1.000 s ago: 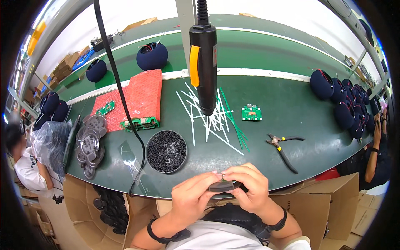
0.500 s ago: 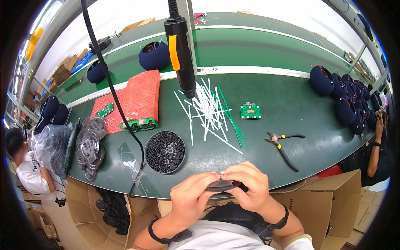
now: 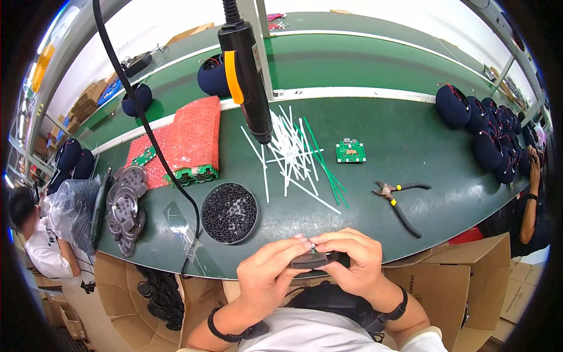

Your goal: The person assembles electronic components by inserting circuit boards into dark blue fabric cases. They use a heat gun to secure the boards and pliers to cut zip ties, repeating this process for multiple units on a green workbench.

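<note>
Small dark flat plastic part pinched between left hand and right hand at near edge of green surface, round black dish of screws just beyond, left.

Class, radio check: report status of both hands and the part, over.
Left hand and right hand both gripping small dark part at bench edge. Hanging screwdriver overhead, untouched. Screw dish just ahead.

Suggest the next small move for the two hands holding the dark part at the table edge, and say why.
Probably the right hand should reach up for the hanging electric screwdriver. Both hands pinch a small dark part together, fingertips meeting on its top as if seating something tiny, likely a screw from the round dish of black screws. The left hand could keep steadying the part.
</note>
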`<state>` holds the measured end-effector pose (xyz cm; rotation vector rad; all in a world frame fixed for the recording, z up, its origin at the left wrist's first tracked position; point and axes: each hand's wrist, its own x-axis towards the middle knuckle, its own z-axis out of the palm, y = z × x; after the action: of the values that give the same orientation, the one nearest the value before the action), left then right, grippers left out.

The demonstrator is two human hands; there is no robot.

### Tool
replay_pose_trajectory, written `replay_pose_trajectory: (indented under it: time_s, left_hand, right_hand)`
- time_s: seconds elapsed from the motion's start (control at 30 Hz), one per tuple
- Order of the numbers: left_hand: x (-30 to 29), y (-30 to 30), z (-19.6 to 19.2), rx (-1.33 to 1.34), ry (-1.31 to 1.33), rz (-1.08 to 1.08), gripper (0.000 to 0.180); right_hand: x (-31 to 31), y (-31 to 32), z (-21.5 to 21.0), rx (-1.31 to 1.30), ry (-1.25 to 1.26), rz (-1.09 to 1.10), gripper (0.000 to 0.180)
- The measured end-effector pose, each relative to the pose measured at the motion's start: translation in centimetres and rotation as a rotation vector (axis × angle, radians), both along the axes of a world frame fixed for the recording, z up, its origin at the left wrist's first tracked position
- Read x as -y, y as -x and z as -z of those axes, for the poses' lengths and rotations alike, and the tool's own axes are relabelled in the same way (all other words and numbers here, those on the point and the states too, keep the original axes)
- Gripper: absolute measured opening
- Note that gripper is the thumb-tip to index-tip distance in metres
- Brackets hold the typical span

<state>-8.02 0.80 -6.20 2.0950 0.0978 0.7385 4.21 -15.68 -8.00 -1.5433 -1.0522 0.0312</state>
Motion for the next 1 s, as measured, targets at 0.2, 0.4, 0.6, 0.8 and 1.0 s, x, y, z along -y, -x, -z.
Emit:
replay_pose_trajectory:
  time_s: [0.2, 0.4, 0.6, 0.8, 1.0]
  left_hand:
    - [-0.2, 0.3, -0.1, -0.039, 0.028, 0.026, 0.038]
    - [-0.2, 0.2, -0.1, -0.01, 0.084, 0.058, 0.037]
    - [0.0, 0.2, -1.6, -0.128, 0.091, 0.059, 0.036]
    - [-0.2, 0.1, -1.1, -0.108, 0.085, 0.103, 0.036]
    - [0.0, 0.1, -0.7, -0.078, 0.114, 0.109, 0.035]
  right_hand:
    - [-0.1, -0.4, 0.2, 0.06, 0.007, -0.043, 0.025]
    - [-0.1, -0.6, 0.6, 0.099, -0.01, -0.055, 0.024]
    - [0.0, -0.4, 0.5, 0.064, -0.029, 0.003, 0.021]
    - [0.4, -0.5, 0.2, 0.026, -0.036, -0.015, 0.022]
    - [0.5, -0.5, 0.5, 0.006, -0.062, -0.024, 0.021]
